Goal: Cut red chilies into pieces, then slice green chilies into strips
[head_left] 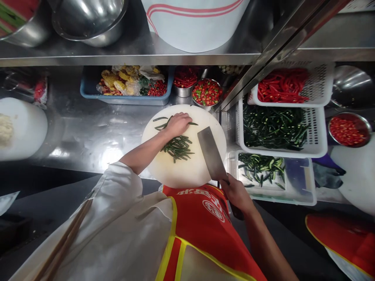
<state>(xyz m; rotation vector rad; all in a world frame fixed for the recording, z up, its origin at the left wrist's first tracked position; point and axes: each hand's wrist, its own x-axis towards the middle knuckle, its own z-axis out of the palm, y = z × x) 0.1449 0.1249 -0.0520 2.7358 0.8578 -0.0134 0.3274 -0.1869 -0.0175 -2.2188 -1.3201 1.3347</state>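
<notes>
Green chillies (177, 148) on the white chopping board (164, 171), apparently between cuts.
Seemingly aligning lengths with the left hand (179, 124), grip closed over a few; holding the cleaver (212, 154) alongside in the right hand (236, 191). Probably best squared up next, with fingertips tucked.

I have the bare left forearm (146, 152) slanting in from the near left toward the far right, its wrist (168, 134) fairly straight. The left hand (179, 124) lies palm down, fingers (185, 116) bent and close together, their tips hidden from me. My right forearm (263, 234) angles in from the near right; the right hand (236, 192), nearer than the left, is closed in a grip.
</notes>
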